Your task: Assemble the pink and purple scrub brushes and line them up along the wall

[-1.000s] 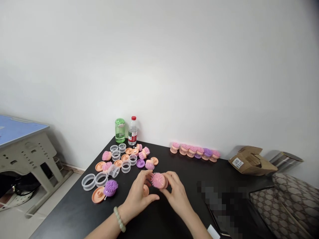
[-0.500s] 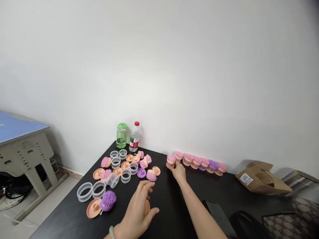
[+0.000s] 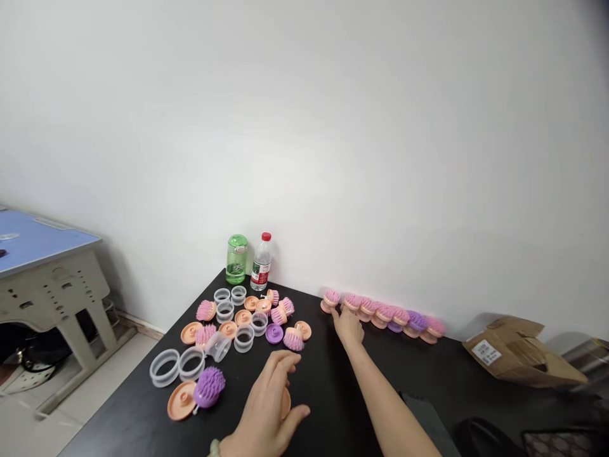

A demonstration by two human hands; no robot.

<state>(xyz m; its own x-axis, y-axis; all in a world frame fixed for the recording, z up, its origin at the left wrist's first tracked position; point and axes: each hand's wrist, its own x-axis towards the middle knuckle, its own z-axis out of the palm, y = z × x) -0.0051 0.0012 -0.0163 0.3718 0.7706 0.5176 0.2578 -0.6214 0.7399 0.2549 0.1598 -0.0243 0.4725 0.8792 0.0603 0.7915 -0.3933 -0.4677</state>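
Along the wall stands a row of several pink and purple brushes [image 3: 383, 312]. My right hand [image 3: 348, 327] is at the row's left end, its fingers apart, touching or close to a pink brush [image 3: 352, 301]. Just left of those fingers is the leftmost pink brush [image 3: 331, 300]. My left hand [image 3: 271, 403] hovers over the front of the table with its fingers spread. An orange disc [image 3: 286, 404] shows partly behind that hand; whether they touch is unclear. To its left lie a purple brush [image 3: 209, 386] and an orange base [image 3: 181, 400].
Clear rings [image 3: 164, 368], a purple base [image 3: 274, 333] and loose pink brushes [image 3: 294, 339] spread over the black table's left side. A green bottle [image 3: 236, 259] and a red-capped bottle [image 3: 261, 262] stand behind. At the right are a brown paper bag [image 3: 518, 352] and a dark flat object [image 3: 428, 419].
The leftmost brush now stands free of my right hand, which has opened and shifted toward the row. The second brush sits closer to the others. The view has turned slightly left.
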